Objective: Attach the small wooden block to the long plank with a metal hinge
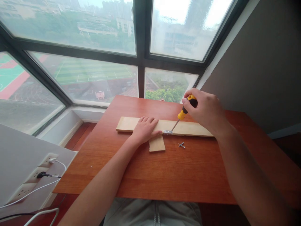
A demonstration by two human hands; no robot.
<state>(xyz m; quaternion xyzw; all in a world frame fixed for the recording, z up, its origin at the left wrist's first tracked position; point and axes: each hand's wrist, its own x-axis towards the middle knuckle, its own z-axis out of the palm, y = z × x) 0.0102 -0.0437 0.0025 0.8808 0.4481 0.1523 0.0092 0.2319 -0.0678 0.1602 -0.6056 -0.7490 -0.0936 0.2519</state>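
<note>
A long pale wooden board lies across the table. My left hand rests flat on it with the fingers stretched out, the thumb beside a small metal bracket at the board's near edge. My right hand is wrapped around the yellow-and-black handle of a screwdriver. The screwdriver slants down to the left, its tip at the right part of the bracket. A short wooden piece sticks out toward me below my left hand. Loose screws lie crossed on the table, right of that piece.
The reddish-brown wooden table stands by large windows with dark frames. At the left, wall sockets hold plugs with cables trailing down. A grey wall rises on the right.
</note>
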